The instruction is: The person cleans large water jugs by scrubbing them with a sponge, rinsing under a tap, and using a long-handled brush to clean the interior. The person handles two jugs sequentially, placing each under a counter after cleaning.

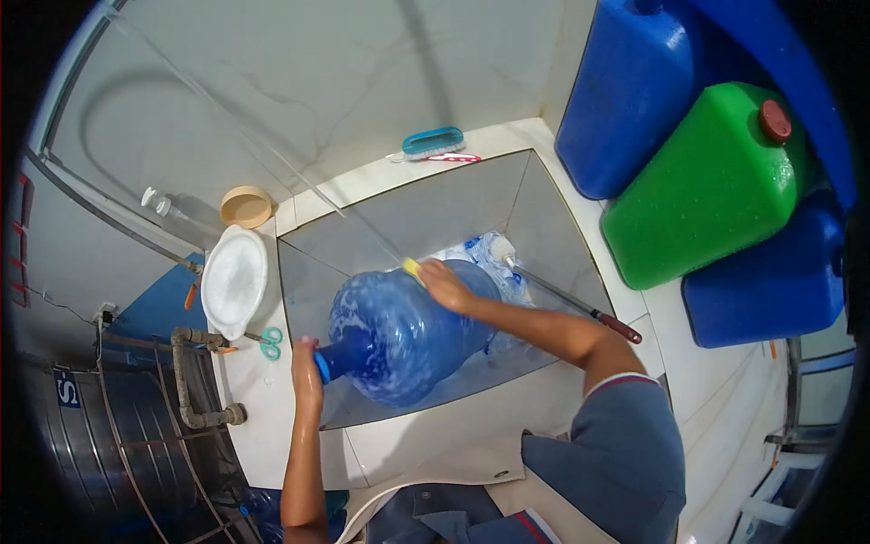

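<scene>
A large blue plastic water jug point(414, 333) lies on its side in a grey tiled basin point(421, 197), its neck towards the left. At the jug's mouth, my left hand point(308, 367) is closed around the blue rim. My right hand point(442, 282) presses a yellow sponge point(413, 270) against the upper side of the jug, where whitish streaks show. Behind the jug lie crumpled white and blue plastic wrappers point(493, 251). A long-handled brush point(564, 296) leans from the wrappers over the basin's right edge.
Blue and green jerrycans point(700, 190) stand at the right. A teal scrubbing brush point(433, 143) rests on the back ledge. On the left ledge are a white basin point(235, 282), teal-handled scissors point(270, 343), a tan round lid point(246, 207) and a pump bottle point(170, 207). Pipes point(183, 381) stand at far left.
</scene>
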`<control>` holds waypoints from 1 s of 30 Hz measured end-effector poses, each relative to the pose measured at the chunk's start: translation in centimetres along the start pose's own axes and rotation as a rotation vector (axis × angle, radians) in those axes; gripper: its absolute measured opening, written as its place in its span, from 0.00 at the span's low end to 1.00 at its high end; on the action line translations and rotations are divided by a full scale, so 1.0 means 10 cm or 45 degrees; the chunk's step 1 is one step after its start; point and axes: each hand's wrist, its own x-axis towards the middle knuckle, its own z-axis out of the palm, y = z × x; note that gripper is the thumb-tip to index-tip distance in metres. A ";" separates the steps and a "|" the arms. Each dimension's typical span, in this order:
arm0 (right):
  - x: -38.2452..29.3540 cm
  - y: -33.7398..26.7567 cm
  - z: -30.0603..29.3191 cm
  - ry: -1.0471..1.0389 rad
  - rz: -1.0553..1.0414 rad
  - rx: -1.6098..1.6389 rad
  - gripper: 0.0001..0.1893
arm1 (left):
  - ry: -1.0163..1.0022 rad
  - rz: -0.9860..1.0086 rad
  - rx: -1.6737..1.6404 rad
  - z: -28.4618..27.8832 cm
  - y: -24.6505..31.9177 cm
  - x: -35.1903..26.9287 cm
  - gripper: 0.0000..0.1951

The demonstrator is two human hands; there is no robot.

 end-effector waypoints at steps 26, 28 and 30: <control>-0.37 -0.10 0.01 -0.030 0.429 -0.203 0.19 | -0.071 -0.340 0.032 -0.16 -0.46 0.32 0.12; 0.08 0.06 -0.19 0.058 0.097 -0.005 0.16 | -0.199 0.125 0.176 -0.07 0.22 0.08 0.13; 0.24 0.38 -0.27 -0.116 0.345 0.147 0.16 | -0.123 0.942 0.366 0.10 0.69 0.02 0.10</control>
